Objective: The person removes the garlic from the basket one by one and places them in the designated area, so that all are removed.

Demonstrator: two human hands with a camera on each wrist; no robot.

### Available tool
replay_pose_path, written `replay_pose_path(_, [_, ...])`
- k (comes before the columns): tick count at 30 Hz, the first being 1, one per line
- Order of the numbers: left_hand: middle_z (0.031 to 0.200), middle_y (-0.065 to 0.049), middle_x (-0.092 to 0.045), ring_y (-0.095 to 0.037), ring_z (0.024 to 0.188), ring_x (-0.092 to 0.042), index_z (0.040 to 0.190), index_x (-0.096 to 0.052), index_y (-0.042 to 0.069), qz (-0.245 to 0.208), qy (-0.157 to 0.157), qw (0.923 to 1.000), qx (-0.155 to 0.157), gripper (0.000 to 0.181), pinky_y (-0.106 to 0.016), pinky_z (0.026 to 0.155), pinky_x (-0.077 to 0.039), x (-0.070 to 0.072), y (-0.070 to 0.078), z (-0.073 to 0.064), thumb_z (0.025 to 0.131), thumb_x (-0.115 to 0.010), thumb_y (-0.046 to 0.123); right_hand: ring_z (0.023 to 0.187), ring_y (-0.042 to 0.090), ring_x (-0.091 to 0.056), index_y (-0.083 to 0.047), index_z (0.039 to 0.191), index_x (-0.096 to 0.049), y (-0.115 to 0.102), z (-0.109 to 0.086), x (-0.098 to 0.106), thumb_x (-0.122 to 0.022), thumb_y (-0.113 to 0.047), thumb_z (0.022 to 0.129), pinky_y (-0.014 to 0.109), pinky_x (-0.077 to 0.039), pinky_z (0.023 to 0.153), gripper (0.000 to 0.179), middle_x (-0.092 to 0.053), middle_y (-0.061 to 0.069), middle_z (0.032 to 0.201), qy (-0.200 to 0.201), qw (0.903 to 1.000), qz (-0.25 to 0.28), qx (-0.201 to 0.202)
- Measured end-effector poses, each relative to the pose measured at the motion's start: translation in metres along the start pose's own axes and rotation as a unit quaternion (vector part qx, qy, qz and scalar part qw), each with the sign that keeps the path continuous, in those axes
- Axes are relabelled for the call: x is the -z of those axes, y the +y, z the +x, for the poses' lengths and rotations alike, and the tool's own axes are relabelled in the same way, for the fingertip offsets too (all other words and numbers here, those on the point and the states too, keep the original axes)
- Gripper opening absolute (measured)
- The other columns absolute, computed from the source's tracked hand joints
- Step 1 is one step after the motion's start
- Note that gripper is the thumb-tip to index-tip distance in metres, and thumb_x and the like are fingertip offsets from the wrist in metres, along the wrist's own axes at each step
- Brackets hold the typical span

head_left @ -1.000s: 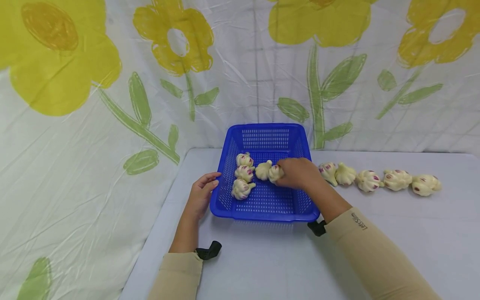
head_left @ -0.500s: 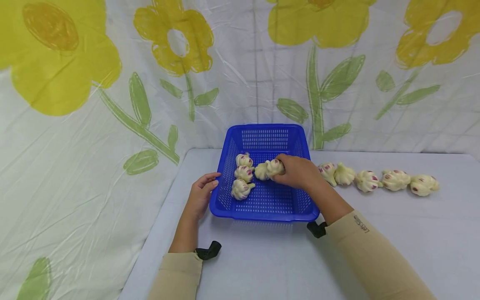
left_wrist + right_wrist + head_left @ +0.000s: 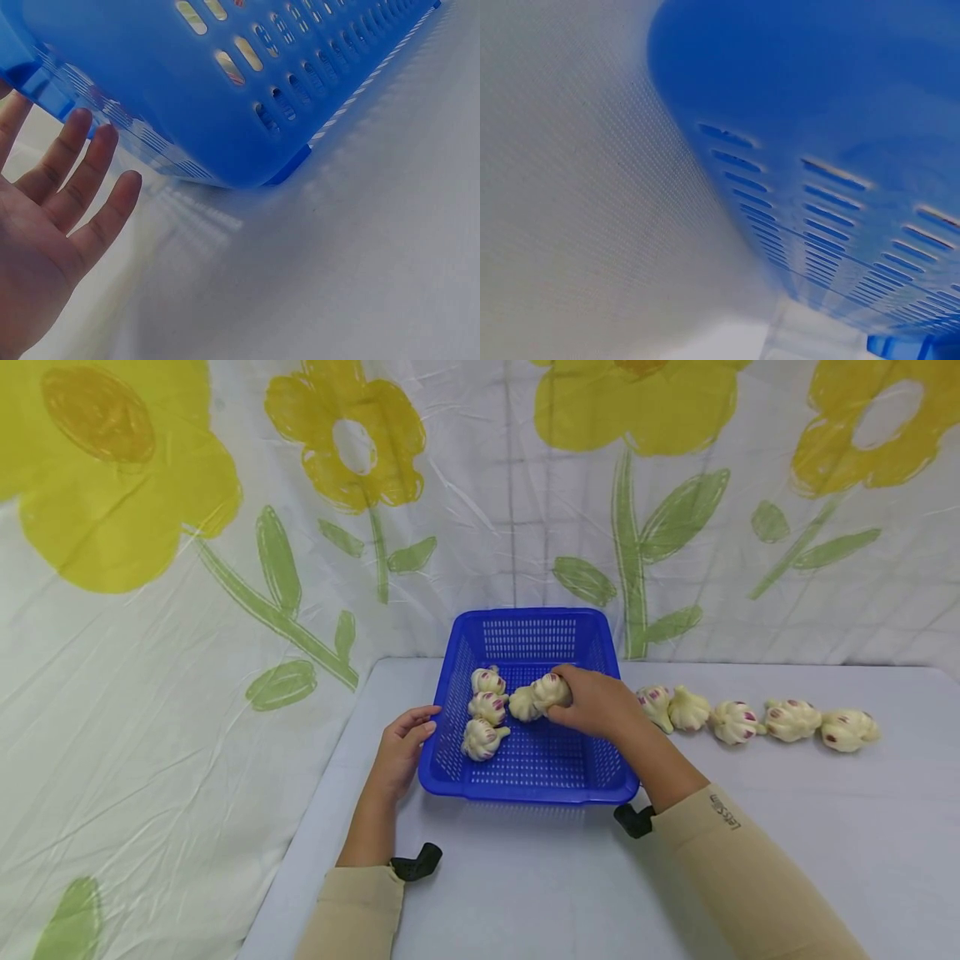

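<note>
My right hand (image 3: pixel 600 703) reaches into the blue plastic basket (image 3: pixel 525 795) and pinches a garlic bulb (image 3: pixel 552 691) with purple marks. That bulb partly overlaps a pale garlic bulb (image 3: pixel 523 703) in the basket; I cannot tell whether they touch. Along the basket's left side, three more bulbs form a column, the nearest garlic bulb (image 3: pixel 483 740) having its stem to the right. My left hand (image 3: pixel 401 752) is at the left rim, its fingertips against it in the head view. Loosely extended fingers (image 3: pixel 82 176) show in the left wrist view. The right wrist view shows only basket wall (image 3: pixel 817 82) and tablecloth.
Right of the basket, several garlic bulbs (image 3: pixel 735 722) lie in a row on the white-covered table (image 3: pixel 525 893). Behind and to the left hangs a white curtain (image 3: pixel 480 510) printed with yellow flowers. The right forearm crosses the basket's right rim.
Within the basket, the right hand has shifted the held garlic bulb slightly up in the head view, so it now overlaps its neighbour. The left hand and basket keep their places.
</note>
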State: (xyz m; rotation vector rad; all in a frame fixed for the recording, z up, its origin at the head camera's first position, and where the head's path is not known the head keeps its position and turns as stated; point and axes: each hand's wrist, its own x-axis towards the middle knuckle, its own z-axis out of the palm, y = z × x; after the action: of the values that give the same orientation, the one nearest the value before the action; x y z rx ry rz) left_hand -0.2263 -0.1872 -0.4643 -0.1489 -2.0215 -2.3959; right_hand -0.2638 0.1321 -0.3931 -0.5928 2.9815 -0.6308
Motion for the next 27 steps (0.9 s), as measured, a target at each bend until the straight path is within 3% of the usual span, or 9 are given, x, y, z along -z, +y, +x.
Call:
replay_pose_path(9, [0.105,-0.001,-0.064,-0.011,0.092,-0.062,0.106,-0.071,0.024,-0.005,0.000,1.0000,-0.005,0.026,-0.024,0.075,-0.055,0.000,0.000,0.000,0.093,-0.057,0.006,0.107,0.032,-0.064,-0.013,0.141,-0.050,0.004,-0.004,-0.002,-0.067,-0.048,0.086,0.052,-0.052,0.084,0.067,-0.064,0.012,0.129,0.045,0.9972,0.060,0.005])
replay_pose_path(20, [0.104,0.000,-0.065,-0.011,0.091,-0.062,0.103,-0.072,0.027,-0.002,0.005,1.0000,-0.003,0.025,-0.023,0.075,-0.055,-0.001,-0.001,-0.001,0.093,-0.058,0.008,0.098,0.028,-0.062,-0.011,0.140,-0.051,0.010,-0.010,-0.004,-0.071,-0.044,0.086,0.046,-0.052,0.080,0.067,-0.066,0.012,0.120,0.156,0.9806,0.114,0.029])
replay_pose_path(27, [0.105,0.000,-0.065,-0.011,0.091,-0.062,0.103,-0.072,0.027,0.003,0.004,1.0000,-0.002,0.025,-0.024,0.075,-0.055,-0.001,-0.001,-0.001,0.093,-0.058,0.010,0.104,0.030,-0.066,-0.013,0.138,-0.053,0.011,-0.013,-0.004,-0.073,-0.045,0.085,0.046,-0.055,0.085,0.066,-0.065,0.011,0.125,0.175,0.9740,0.140,0.032])
